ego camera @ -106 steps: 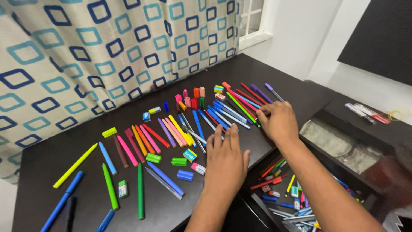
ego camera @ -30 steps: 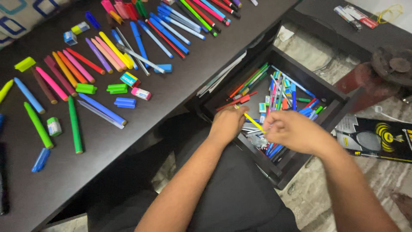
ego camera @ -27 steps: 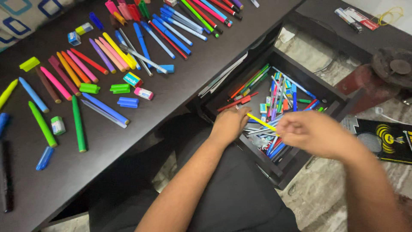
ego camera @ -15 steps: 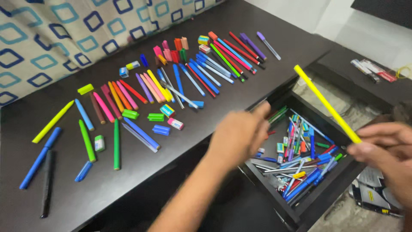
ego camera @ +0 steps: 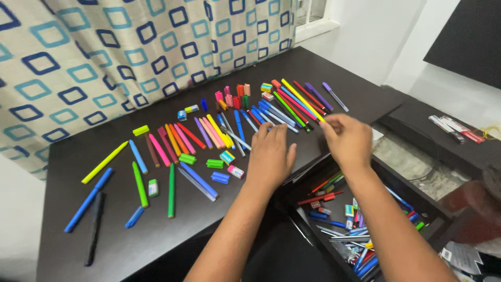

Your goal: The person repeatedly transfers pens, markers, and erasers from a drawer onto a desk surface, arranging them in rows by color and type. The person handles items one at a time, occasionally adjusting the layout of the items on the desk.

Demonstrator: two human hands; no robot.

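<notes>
On the dark bench (ego camera: pixel 156 240) I see my left hand (ego camera: pixel 270 156) resting flat, fingers together; my right hand (ego camera: pixel 347 138) fingers pinch the yellow pen (ego camera: pixel 302 100) at its near end.

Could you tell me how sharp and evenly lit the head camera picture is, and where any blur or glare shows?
Head view: soft, even light, no harsh glare on the dark desk; the pens laid out are crisp; the right hand is slightly smeared at the fingertips; the left hand is sharper; the open drawer sits in shadow, and the bottom right corner is blurred.
</notes>
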